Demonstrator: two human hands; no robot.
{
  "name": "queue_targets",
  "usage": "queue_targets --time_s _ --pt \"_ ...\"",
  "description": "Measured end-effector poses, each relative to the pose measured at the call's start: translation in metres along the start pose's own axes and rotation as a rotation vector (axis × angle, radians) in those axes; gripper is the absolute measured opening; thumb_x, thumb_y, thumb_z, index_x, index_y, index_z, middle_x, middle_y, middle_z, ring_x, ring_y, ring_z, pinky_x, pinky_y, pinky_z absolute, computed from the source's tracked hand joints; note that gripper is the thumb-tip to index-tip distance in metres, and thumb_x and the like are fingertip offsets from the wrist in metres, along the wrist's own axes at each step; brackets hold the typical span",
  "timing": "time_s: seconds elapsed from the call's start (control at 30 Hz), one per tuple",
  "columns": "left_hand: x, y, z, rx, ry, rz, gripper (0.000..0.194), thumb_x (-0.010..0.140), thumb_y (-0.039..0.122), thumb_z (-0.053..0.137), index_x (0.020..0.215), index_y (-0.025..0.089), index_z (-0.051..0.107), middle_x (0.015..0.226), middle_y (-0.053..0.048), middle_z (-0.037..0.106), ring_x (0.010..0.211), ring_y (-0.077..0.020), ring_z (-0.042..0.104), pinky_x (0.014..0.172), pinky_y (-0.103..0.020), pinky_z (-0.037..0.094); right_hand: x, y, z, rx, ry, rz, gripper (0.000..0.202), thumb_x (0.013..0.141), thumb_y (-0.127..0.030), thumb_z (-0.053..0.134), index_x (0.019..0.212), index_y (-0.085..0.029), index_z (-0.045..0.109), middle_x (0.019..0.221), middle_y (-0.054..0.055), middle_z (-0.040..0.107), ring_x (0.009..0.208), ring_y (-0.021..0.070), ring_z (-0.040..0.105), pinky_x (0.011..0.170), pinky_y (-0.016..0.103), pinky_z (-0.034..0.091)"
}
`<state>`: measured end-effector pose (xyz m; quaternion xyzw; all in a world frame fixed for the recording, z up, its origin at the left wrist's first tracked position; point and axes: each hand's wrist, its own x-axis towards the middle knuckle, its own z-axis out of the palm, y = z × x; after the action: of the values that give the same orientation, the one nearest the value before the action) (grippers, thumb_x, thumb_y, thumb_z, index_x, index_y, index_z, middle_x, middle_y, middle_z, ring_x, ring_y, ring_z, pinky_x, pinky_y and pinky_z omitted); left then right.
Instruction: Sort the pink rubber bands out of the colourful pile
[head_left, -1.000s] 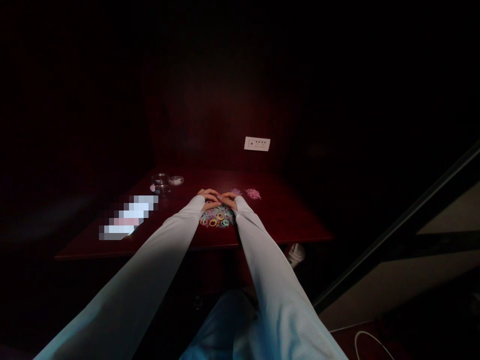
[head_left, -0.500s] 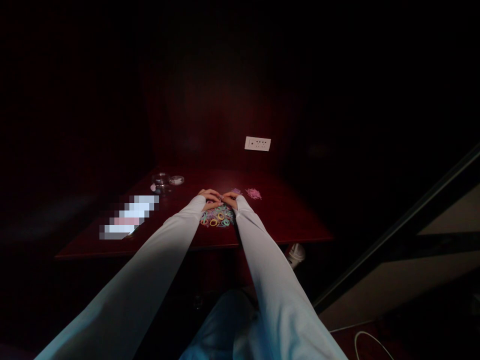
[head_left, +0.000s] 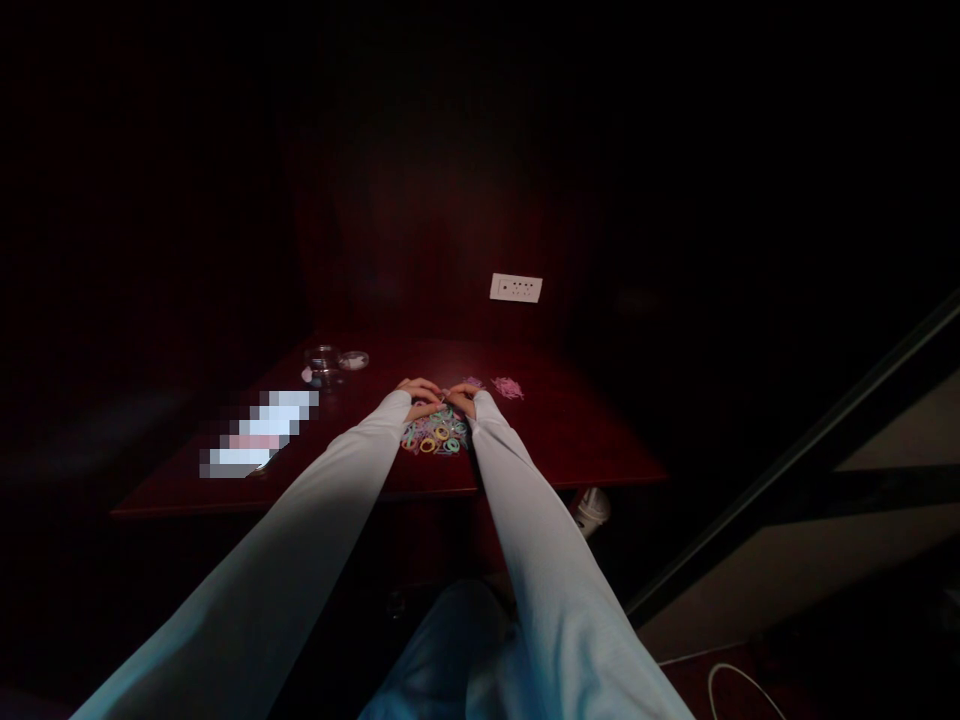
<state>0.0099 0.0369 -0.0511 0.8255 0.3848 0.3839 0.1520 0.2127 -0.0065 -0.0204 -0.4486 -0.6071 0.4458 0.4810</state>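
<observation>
My left hand [head_left: 422, 394] and my right hand [head_left: 462, 399] meet fingertip to fingertip above the far side of a pile of hair ties [head_left: 439, 438]. Both hands have their fingers drawn together in a pinch. Whatever lies between the fingertips is too small to make out. Yellow, mint, purple and pink rings mix in the pile. Just beyond my right hand rest a small purple heap of hair ties [head_left: 473, 382] and, further right, a pink heap [head_left: 508, 387].
A clear jar [head_left: 322, 362] stands at the table's back left, with a round lid [head_left: 355, 360] beside it. A lit, blurred-out screen [head_left: 262, 432] lies on the left of the red table [head_left: 577, 440]. A white socket plate [head_left: 516, 288] is on the back wall.
The fingers of my right hand have shifted slightly at the tips. Both arms, the pile and the sorted heaps stay where they were.
</observation>
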Motion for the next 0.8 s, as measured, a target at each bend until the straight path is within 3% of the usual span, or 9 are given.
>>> queue_targets --time_s 0.37,0.8 --pt "0.0009 -0.0019 0.0013 -0.033 0.021 0.01 0.02 0.08 0.048 0.08 0.082 0.028 0.083 0.111 -0.005 0.077 0.107 -0.0253 0.069 0.103 -0.042 0.05 0.005 0.0069 0.0028 0.077 -0.053 0.029 0.046 0.061 -0.06 0.084 0.081 -0.021 0.069 0.058 -0.006 0.052 0.053 0.0103 0.043 0.053 0.026 0.029" --pt "0.0015 -0.0022 0.0011 -0.069 0.028 0.035 0.027 0.079 0.055 0.079 0.081 0.028 0.083 0.108 -0.006 0.079 0.104 -0.0251 0.071 0.101 -0.041 0.052 -0.002 -0.0024 -0.0021 0.053 -0.041 0.004 0.036 0.062 -0.051 0.085 0.074 -0.021 0.071 0.062 -0.002 0.06 0.059 0.013 0.052 0.055 0.026 0.038"
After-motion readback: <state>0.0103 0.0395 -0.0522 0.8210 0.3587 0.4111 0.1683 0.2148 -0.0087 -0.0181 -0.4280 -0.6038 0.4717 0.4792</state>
